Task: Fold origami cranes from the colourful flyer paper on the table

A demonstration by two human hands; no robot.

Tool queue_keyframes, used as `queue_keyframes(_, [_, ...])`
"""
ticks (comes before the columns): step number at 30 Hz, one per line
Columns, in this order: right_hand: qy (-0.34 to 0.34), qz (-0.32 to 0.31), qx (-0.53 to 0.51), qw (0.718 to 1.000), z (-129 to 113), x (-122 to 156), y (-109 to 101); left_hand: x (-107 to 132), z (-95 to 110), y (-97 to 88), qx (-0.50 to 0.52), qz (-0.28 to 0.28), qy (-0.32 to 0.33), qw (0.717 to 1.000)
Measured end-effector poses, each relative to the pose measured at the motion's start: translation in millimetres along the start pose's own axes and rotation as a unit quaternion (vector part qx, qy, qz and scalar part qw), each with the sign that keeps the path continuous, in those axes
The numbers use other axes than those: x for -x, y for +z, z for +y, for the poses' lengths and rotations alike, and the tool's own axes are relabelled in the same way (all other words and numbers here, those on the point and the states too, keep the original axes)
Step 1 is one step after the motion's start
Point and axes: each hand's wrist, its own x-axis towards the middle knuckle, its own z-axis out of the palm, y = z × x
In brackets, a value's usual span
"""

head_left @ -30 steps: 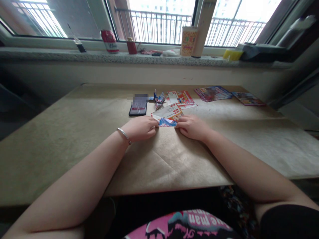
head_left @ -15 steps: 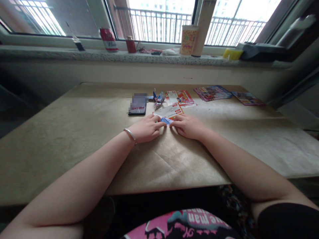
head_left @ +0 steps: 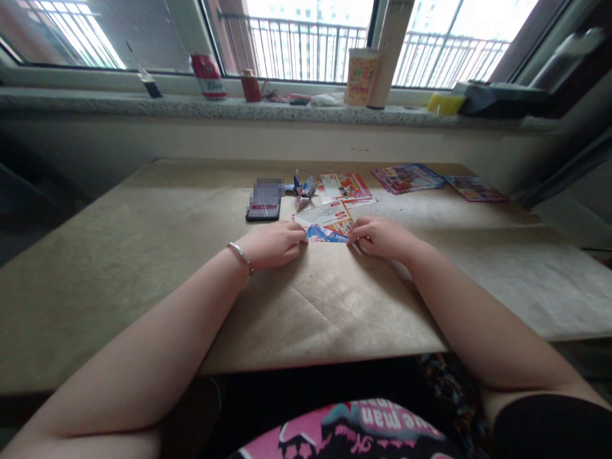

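Note:
A printed paper sheet [head_left: 329, 234] lies on the table with its near edge folded over, showing a blue strip along the fold. My left hand [head_left: 280, 243] has its fingertips closed on the left end of that fold. At the right end, my right hand [head_left: 377, 238] pinches the same edge between thumb and fingers. Behind the sheet sits a folded paper figure [head_left: 305, 190] with pointed tips, blue and white. More printed sheets [head_left: 349, 186], red and white, lie just beyond the one in my hands.
A phone [head_left: 264, 201] rests left of the papers. Stacks of colourful leaflets [head_left: 408, 177] and another leaflet pile [head_left: 475, 189] lie at the back right. On the windowsill stand a red can [head_left: 207, 76], a small red bottle [head_left: 250, 86], a paper cup [head_left: 362, 76] and a yellow item [head_left: 445, 103].
My hands have moved apart along the folded edge, the left to the left and the right to the right. More of the blue folded strip shows between them.

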Motion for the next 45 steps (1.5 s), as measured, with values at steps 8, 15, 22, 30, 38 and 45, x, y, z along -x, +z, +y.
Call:
queue_keyframes(8, [0.025,-0.017,-0.004,1.0,14.7,6.4,-6.5,3.4,-5.8,-5.0,0.013,-0.008,-0.029,0.999])
queue_keyframes(15, [0.015,-0.029,-0.005,0.999,22.6,9.7,-9.5,3.7,-6.0,-3.8,0.02,0.006,-0.028,0.999])
queue_keyframes(22, [0.012,-0.021,0.013,1.0,25.5,10.3,-8.2,4.7,-2.1,-0.7,0.011,0.009,-0.053,0.998])
queue_keyframes(30, [0.116,0.094,0.043,0.988,13.9,10.1,-6.1,2.1,4.1,3.4,0.005,0.025,-0.054,0.998])
queue_keyframes(38, [0.009,0.197,0.002,0.98,12.0,3.9,4.8,-3.0,12.5,13.5,-0.031,0.011,-0.024,0.999])
queue_keyframes(45, [-0.024,0.174,-0.016,0.984,12.9,1.1,8.2,-4.3,6.5,14.7,0.003,-0.003,-0.012,1.0])
